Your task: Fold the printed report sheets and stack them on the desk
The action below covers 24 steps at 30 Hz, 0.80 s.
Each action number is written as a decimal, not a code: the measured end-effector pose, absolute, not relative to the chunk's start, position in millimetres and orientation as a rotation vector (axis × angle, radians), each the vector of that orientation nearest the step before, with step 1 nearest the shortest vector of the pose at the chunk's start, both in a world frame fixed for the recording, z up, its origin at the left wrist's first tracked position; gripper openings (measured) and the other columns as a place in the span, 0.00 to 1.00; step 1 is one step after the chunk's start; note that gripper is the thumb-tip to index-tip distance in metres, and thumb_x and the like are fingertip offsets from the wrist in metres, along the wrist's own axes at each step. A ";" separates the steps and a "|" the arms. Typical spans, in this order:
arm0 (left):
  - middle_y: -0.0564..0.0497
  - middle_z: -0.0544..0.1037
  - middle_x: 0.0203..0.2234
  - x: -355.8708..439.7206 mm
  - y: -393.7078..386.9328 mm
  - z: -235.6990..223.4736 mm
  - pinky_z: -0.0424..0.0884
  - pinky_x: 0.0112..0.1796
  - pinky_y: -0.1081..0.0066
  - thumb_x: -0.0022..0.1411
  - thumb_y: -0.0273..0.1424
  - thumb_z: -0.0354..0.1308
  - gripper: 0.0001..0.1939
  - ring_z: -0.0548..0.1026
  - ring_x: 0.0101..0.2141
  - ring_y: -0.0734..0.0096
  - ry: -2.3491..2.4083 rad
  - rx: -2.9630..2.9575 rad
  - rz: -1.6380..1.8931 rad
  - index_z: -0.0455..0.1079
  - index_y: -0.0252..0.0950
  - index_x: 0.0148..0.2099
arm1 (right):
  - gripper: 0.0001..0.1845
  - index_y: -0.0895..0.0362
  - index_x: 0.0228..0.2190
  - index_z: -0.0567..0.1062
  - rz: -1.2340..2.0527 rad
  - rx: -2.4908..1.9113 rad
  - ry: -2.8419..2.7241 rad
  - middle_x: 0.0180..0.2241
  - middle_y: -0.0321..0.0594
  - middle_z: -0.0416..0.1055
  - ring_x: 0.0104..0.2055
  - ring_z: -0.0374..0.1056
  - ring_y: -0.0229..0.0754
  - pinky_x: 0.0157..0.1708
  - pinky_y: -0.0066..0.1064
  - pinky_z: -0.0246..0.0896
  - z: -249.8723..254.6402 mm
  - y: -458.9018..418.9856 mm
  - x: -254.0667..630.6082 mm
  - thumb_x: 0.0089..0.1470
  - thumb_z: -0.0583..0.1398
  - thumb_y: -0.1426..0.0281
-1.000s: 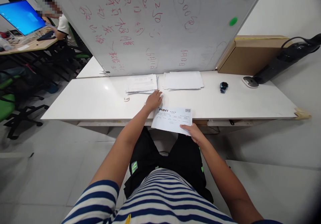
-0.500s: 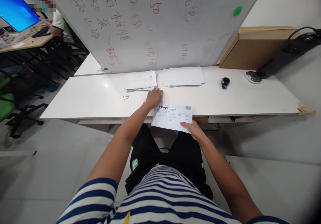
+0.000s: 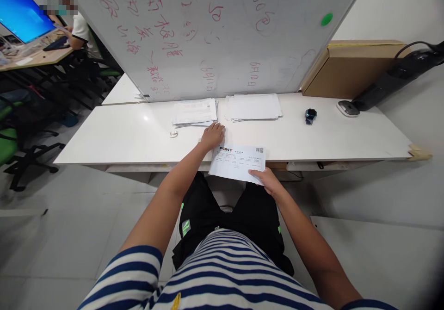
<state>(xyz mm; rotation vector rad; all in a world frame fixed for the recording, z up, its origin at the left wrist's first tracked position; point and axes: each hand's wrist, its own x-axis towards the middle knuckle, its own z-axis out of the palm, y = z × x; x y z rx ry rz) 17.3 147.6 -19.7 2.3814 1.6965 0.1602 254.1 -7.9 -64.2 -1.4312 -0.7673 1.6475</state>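
Glossy whiteboard (image 3: 229,46), covered in red handwriting, stands along the back of a long white table (image 3: 114,136). From my end the tabletop looks smooth and hard, with a bright glare on its left half. At the far right I see a matte, straight-edged cardboard box (image 3: 350,71) beside a shiny black tube (image 3: 388,83).

I have the printed sheet (image 3: 236,163) at the near edge of the table, its lower part reaching past that edge above black trousers (image 3: 239,226). It is thin, smooth white paper, rectangular, its long axis running left to right, roughly along the table, with the right end dipping slightly toward me. Its PONY heading lies on the far side, so the print reads upright for me.

My right hand (image 3: 269,180) grasps the near right corner, thumb flat on top, the other fingers mostly hidden. My left hand (image 3: 212,136) lies palm down by the far left corner, fingers stretched forward; I cannot tell whether they grip anything underneath. Just beyond are two flat paper piles with uneven edges, a left stack (image 3: 196,111) and a right stack (image 3: 255,106). Farther right lies a dark watch (image 3: 311,115), its strap curled.
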 end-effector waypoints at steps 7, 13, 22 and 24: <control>0.46 0.70 0.53 11.5 154.1 -13.1 0.59 0.56 0.58 0.69 0.37 0.37 0.21 0.63 0.57 0.59 1.617 2.331 0.467 0.70 0.38 0.47 | 0.21 0.60 0.37 0.78 1.650 -1.483 -0.784 0.42 0.47 0.77 0.42 0.74 0.51 0.38 0.39 0.72 -49.5 -7.9 251.2 0.35 0.69 0.69; 0.46 0.76 0.41 -11.5 135.5 -4.9 0.66 0.46 0.62 0.69 0.43 0.31 0.26 0.71 0.46 0.61 1.709 2.033 1.057 0.69 0.39 0.44 | 0.21 0.60 0.36 0.78 1.626 -1.497 -0.802 0.42 0.46 0.77 0.42 0.74 0.51 0.39 0.39 0.72 -48.6 -10.5 251.0 0.35 0.69 0.69; 0.44 0.76 0.40 -51.1 96.4 -33.2 0.65 0.47 0.61 0.69 0.42 0.32 0.26 0.71 0.47 0.59 1.882 1.952 1.019 0.70 0.38 0.44 | 0.26 0.59 0.40 0.78 1.452 -1.542 -0.982 0.45 0.48 0.75 0.49 0.70 0.56 0.50 0.46 0.66 -18.7 -24.9 287.0 0.35 0.70 0.64; 0.45 0.76 0.41 -50.3 95.0 -32.2 0.65 0.47 0.62 0.70 0.41 0.31 0.26 0.71 0.47 0.60 1.902 2.017 0.933 0.70 0.38 0.44 | 0.28 0.57 0.42 0.77 1.418 -1.542 -1.051 0.47 0.47 0.74 0.50 0.69 0.56 0.51 0.47 0.65 2.5 -31.0 296.2 0.36 0.70 0.62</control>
